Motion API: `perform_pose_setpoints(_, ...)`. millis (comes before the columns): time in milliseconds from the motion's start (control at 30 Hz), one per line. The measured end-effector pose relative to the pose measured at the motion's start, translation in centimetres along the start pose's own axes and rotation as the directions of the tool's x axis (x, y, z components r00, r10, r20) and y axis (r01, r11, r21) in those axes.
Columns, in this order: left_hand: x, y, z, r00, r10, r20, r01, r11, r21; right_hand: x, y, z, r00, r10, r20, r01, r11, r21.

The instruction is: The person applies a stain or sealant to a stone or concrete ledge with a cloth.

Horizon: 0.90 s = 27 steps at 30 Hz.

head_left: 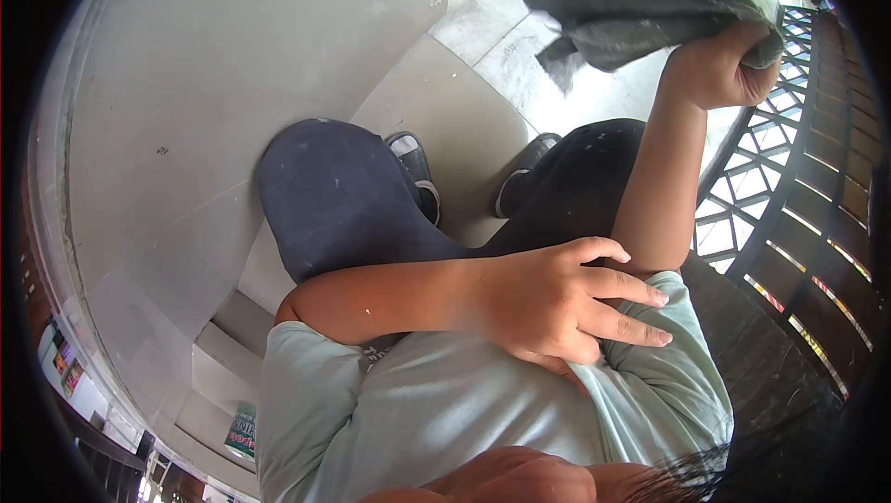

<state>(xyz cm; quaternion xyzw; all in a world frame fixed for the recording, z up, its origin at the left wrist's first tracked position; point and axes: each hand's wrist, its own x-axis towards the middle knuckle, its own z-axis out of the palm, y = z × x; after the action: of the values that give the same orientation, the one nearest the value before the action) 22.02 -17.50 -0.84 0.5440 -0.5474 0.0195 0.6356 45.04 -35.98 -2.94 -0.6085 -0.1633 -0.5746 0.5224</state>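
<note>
Dark grey-green cloth (640, 16) extends leftward from the right hand (724, 67), bunched at the gripped end and streaked with blur at its loose, ragged end. It is held up at the upper right of the view, over pale floor tiles (478, 25). The right hand's fingers are curled firmly around the cloth in a closed fist, with a fold of fabric showing beyond the grip.

The left forearm lies across the front of the body, and the left hand (548, 303) is palm down near the right sleeve (664, 317) of a pale green shirt (464, 410). Its fingers are loosely spread, with gaps between them, and nothing is seen in their grasp; whether the tips touch the sleeve cannot be told.

Both knees are bent and set apart in dark trousers (334, 192), with a dark sandal (413, 169) on the foot between them at the left. A smooth grey wall (232, 67) rises on the left, with steps (232, 345) below it and a green printed packet (241, 431) beside the shirt. On the right stands a dark lattice railing (775, 146), just beside brown slats (826, 225).
</note>
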Motion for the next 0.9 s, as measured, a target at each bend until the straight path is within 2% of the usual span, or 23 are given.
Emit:
perform_pose_setpoints(33,0.1,0.1,-0.4,0.999,-0.013,0.031,0.014,0.999,-0.029,0.1,0.7,-0.4,1.000,0.006,-0.011,-0.006,0.998,-0.058)
perform_pose_setpoints(167,-0.3,0.1,0.2,0.988,-0.140,0.069,0.155,0.935,-0.320,-0.7,0.7,-0.6,0.981,0.189,0.033,-0.189,0.982,-0.001)
perform_pose_setpoints(233,-0.7,0.0,0.6,0.950,-0.230,0.211,0.305,0.828,-0.470,-0.3,-0.3,-0.2,0.962,0.261,0.077,-0.265,0.962,0.058)
perform_pose_setpoints(300,-0.8,0.0,1.4,0.897,-0.292,0.332,0.441,0.653,-0.616,-0.5,-1.1,1.3,0.981,0.186,-0.052,-0.180,0.978,0.107)
perform_pose_setpoints(333,-0.8,0.1,1.4,0.910,-0.293,0.294,0.414,0.699,-0.583,-0.6,-1.3,1.7,0.982,0.150,-0.118,-0.135,0.983,0.125)
perform_pose_setpoints(400,-0.6,0.2,1.2,0.933,-0.284,0.220,0.358,0.784,-0.507,-0.5,-0.7,0.8,0.986,0.151,-0.066,-0.146,0.987,0.072)
perform_pose_setpoints(500,-0.6,0.1,1.4,0.938,-0.282,0.202,0.346,0.808,-0.477,-0.5,0.0,0.3,0.990,0.138,-0.042,-0.139,0.990,-0.016)
perform_pose_setpoints(567,-0.5,0.0,1.3,0.927,-0.293,0.234,0.373,0.791,-0.485,-0.3,0.1,0.1,0.977,0.214,-0.013,-0.214,0.976,-0.039)
perform_pose_setpoints(667,-0.4,-0.2,1.4,0.911,-0.315,0.267,0.410,0.762,-0.500,-0.1,0.5,-0.6,0.888,0.451,0.084,-0.450,0.892,-0.036)
perform_pose_setpoints(700,-0.4,-0.2,1.5,0.905,-0.324,0.277,0.424,0.751,-0.507,-0.2,0.5,-0.7,0.851,0.492,0.181,-0.475,0.870,-0.132)
perform_pose_setpoints(767,-0.5,-0.3,1.5,0.903,-0.327,0.278,0.427,0.756,-0.497,-0.3,0.6,-1.0,0.735,0.580,0.351,-0.484,0.812,-0.326)
perform_pose_setpoints(800,-0.5,-0.3,1.6,0.902,-0.329,0.279,0.428,0.758,-0.492,-0.3,-1.6,0.5,0.736,0.573,0.361,-0.466,0.815,-0.344)
perform_pose_setpoints(900,-0.6,-0.4,1.9,0.896,-0.331,0.298,0.440,0.761,-0.477,-0.6,-1.4,0.5,0.732,0.539,0.416,-0.423,0.839,-0.343)
